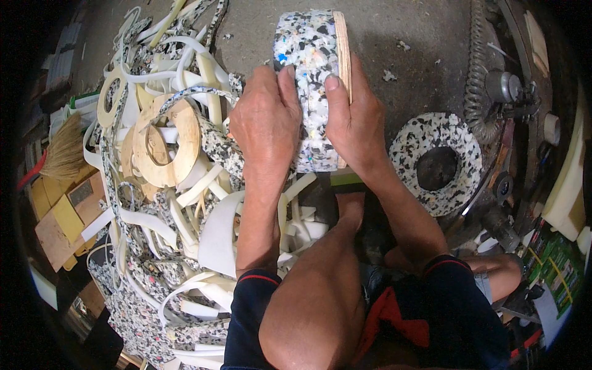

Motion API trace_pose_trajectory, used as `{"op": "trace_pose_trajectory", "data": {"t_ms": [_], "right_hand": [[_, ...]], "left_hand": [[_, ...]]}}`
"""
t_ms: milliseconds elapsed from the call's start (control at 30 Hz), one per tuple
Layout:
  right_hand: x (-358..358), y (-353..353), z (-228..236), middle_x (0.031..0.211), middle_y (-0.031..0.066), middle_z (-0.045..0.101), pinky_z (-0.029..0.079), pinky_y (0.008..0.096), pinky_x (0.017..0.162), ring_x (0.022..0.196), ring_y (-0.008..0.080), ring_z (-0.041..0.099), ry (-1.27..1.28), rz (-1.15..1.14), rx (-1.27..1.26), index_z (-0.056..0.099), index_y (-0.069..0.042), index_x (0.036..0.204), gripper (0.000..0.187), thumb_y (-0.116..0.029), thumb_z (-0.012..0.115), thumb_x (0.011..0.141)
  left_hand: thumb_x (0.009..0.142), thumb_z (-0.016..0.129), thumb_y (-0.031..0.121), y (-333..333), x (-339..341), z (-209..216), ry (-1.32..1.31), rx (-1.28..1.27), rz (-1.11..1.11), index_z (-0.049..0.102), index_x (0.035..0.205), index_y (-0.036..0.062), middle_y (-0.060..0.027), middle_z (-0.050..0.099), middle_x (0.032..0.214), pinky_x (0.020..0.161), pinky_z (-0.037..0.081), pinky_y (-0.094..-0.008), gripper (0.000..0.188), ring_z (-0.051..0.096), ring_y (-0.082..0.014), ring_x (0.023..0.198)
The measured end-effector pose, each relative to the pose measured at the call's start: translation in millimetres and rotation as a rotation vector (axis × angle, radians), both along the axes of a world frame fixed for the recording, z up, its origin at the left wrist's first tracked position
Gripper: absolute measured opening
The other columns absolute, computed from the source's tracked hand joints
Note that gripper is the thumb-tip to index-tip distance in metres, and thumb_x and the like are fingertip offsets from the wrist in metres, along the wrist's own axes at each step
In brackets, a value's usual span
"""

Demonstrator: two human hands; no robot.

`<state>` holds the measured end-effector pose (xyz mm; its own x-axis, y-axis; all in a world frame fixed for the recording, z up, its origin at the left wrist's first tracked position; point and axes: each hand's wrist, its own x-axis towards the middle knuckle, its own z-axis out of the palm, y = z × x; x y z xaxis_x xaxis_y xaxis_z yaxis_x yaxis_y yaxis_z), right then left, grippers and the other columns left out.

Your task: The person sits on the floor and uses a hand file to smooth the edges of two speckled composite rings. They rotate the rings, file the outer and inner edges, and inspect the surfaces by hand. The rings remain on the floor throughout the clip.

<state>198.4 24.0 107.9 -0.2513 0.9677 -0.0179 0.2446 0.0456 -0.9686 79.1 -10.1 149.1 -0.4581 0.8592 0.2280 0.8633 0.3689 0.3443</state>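
Held up on edge in front of me is a thick, rounded piece of speckled foam (307, 46), white with black and blue bits. A thin plywood piece (342, 43) lies flat against its right side. My left hand (266, 120) grips the foam from the left, thumb along its outer face. From the right, my right hand (357, 120) clasps it, thumb on the foam and fingers behind the plywood. The far sides of both pieces are hidden. On the floor to the right lies a speckled foam ring (404, 172) with a round hole.
Foam offcuts (219, 231) and strips pile up at left, with plywood rings (185, 151) among them. A straw broom (68, 147) lies at the far left. A coiled hose (475, 74) and a round metal fitting (502, 86) stand at right. My bent leg (311, 302) is below.
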Motion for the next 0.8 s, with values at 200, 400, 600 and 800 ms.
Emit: {"op": "trace_pose_trajectory", "data": {"t_ms": [200, 400, 600, 800], "right_hand": [[2.8, -0.7, 8.2, 0.116, 0.0403, 0.061, 0.051, 0.0503, 0.092, 0.107, 0.0528, 0.064, -0.024, 0.028, -0.030, 0.039, 0.016, 0.141, 0.064, -0.030, 0.056, 0.100], [28.9, 15.9, 10.5, 0.114, 0.0358, 0.064, 0.051, 0.0473, 0.091, 0.108, 0.0447, 0.067, -0.011, 0.037, -0.188, 0.046, 0.013, 0.135, 0.074, -0.052, 0.056, 0.100], [21.8, 25.6, -0.9, 0.114, 0.0277, 0.068, 0.051, 0.0448, 0.093, 0.106, 0.0375, 0.068, 0.000, 0.074, -0.160, 0.050, 0.013, 0.133, 0.064, -0.038, 0.062, 0.097], [30.4, 4.9, 1.8, 0.118, 0.0275, 0.065, 0.052, 0.0408, 0.092, 0.109, 0.0319, 0.066, 0.220, 0.107, -0.073, 0.046, 0.010, 0.138, 0.055, -0.027, 0.058, 0.099]], "left_hand": [[0.101, 0.058, 0.025, -2.3, -6.0, 2.3, -0.237, 0.042, -0.036, 0.054, 0.079, -0.0015, -0.0267, 0.057, 0.067, 0.058, 0.046, -0.0490, 0.034, 0.060, -0.0449, 0.062], [0.101, 0.060, 0.027, -26.0, -0.2, 0.2, -0.521, 0.041, 0.002, 0.048, 0.074, -0.0013, -0.0155, 0.044, 0.058, 0.053, 0.039, -0.0373, 0.040, 0.039, -0.0211, 0.053], [0.102, 0.059, 0.039, -18.2, -5.7, -4.6, -0.762, 0.100, 0.103, 0.049, 0.074, -0.0022, -0.0099, 0.047, 0.061, 0.054, 0.038, -0.0364, 0.051, 0.039, -0.0160, 0.060], [0.102, 0.057, 0.044, -17.5, -2.7, 10.6, -0.692, -0.027, 0.095, 0.052, 0.072, -0.0042, -0.0155, 0.048, 0.056, 0.056, 0.040, -0.0392, 0.057, 0.040, -0.0192, 0.058]]}}
